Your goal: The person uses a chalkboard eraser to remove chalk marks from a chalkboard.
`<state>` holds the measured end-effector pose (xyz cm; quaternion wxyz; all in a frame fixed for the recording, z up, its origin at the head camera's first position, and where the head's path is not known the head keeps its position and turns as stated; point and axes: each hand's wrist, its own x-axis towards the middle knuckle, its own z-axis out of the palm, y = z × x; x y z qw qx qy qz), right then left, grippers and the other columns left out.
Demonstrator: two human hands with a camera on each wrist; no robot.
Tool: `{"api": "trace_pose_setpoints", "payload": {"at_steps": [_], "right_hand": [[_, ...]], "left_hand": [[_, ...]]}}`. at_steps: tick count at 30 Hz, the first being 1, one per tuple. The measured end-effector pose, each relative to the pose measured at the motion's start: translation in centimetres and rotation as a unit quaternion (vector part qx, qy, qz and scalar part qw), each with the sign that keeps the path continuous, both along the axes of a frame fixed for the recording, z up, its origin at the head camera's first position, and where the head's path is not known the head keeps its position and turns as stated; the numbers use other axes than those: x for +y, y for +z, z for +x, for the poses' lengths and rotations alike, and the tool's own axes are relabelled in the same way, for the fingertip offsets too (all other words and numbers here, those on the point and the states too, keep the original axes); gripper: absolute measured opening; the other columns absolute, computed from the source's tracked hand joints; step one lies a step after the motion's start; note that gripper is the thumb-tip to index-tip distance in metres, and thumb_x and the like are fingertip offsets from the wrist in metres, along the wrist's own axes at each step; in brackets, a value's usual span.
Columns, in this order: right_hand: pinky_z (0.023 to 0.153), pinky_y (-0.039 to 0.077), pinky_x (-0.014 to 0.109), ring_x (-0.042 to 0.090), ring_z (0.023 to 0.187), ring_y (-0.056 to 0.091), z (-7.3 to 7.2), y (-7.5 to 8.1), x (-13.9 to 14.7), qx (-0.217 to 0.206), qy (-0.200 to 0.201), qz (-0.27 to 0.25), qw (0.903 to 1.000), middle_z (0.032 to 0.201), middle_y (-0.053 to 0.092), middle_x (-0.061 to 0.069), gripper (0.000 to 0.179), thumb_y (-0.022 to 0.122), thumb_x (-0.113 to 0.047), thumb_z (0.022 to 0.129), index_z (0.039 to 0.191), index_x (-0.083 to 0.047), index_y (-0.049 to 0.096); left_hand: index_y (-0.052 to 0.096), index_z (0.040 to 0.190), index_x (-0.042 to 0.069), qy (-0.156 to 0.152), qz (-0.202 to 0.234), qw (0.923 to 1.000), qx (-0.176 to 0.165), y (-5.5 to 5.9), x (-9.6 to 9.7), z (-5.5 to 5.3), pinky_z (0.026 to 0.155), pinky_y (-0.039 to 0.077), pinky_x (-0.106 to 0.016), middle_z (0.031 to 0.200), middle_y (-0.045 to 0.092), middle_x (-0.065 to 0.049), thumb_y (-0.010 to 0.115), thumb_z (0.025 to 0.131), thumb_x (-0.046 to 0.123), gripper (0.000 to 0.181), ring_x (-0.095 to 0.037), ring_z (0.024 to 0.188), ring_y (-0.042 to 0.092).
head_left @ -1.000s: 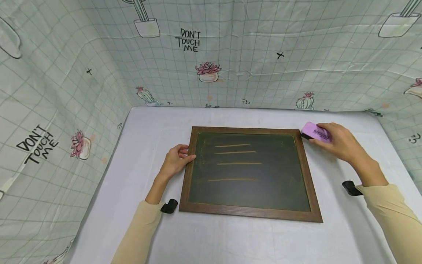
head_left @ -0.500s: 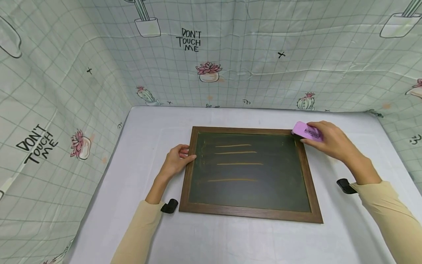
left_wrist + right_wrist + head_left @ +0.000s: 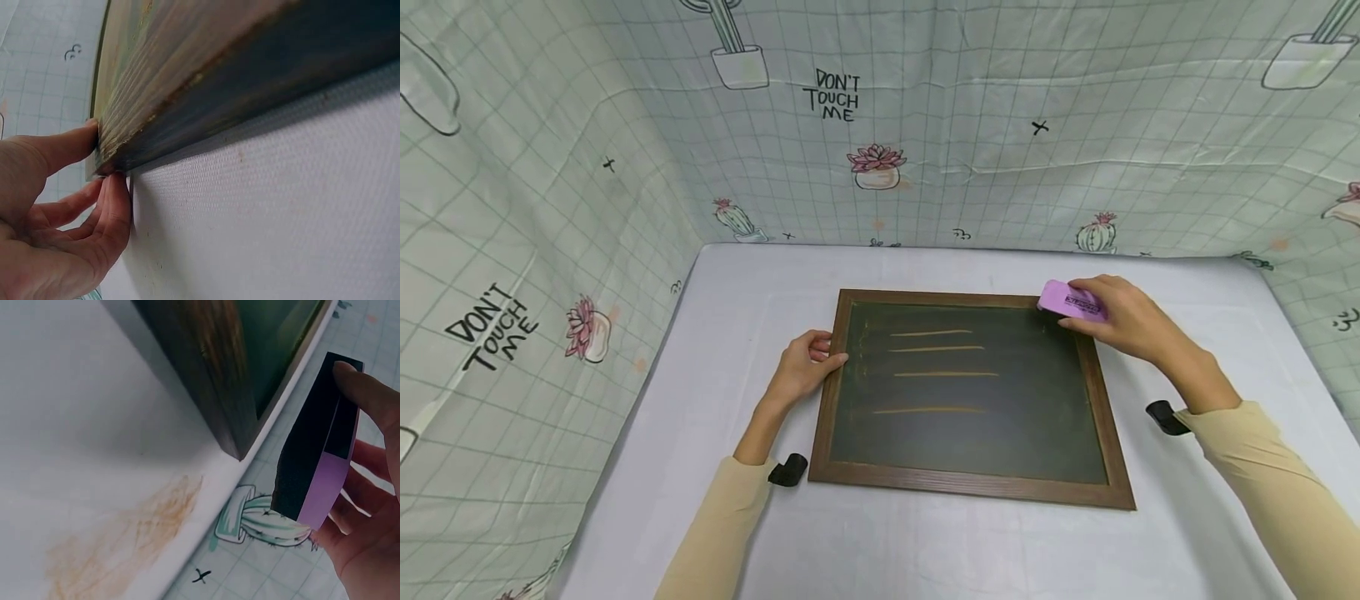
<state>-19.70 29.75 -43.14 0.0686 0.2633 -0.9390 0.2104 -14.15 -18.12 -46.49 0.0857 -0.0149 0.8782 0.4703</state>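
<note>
A chalkboard [image 3: 1037,408] in a brown wooden frame lies on the white table, several yellowish chalk lines across its upper left and middle. My left hand [image 3: 801,367] grips the frame's left side; in the left wrist view the thumb is on the frame's [image 3: 181,69] face and the fingers are at its outer edge. My right hand [image 3: 1131,321] holds a purple block eraser [image 3: 1067,298] between thumb and fingers, over the board's upper right corner. The eraser's dark felt side shows in the right wrist view, where it appears raised beside the frame corner.
Behind and left of the table [image 3: 925,550] hangs a gridded cloth [image 3: 955,192] printed with cacti. A brownish smear [image 3: 144,531] marks the white tabletop in the right wrist view. Black wrist cameras [image 3: 788,470] sit at both cuffs.
My right hand has carried the eraser leftward, from beside the frame's upper right corner to over that corner. The left hand stays on the frame and the chalk lines look the same.
</note>
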Motion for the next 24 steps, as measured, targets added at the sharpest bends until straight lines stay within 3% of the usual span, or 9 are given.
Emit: {"api": "trace_pose_setpoints", "payload": {"at_steps": [24], "right_hand": [[0.088,0.048,0.059,0.042,0.107,0.060,-1.8,-0.5,-4.7,-0.022,0.081,0.011,0.9964,0.118,0.065,0.029,0.058,0.087,-0.020,0.083,0.127,0.009,0.064]], "left_hand": [[0.054,0.138,-0.011,0.003,0.007,1.0000,0.001,-0.2,0.1,-0.1,0.093,0.049,-0.047,0.120,0.060,-0.026,0.073,0.096,0.012,0.052,-0.037,0.107,0.060]]}}
